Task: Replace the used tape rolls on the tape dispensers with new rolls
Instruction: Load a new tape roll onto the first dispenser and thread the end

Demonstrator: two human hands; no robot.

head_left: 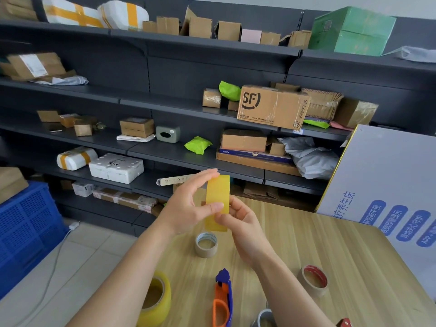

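Printed large on a cardboard box (pixel 273 106) on the grey shelving: "SF", with "SF EXPRESS" down its edge and "www.sf-express.com" beneath (digits beside it partly legible, "5338"). Leaning at right, a white board (pixel 387 185) carrying blue Chinese characters and "APP". Elsewhere, shipping labels too blurred to read.

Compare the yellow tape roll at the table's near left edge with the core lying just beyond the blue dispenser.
The yellow tape roll is thick with translucent yellow tape; the grey-brown core looks almost bare. The yellow roll is taller and wider; the core is shorter and narrower. Both rest flat on the wooden table, hole upward, untouched by either hand.
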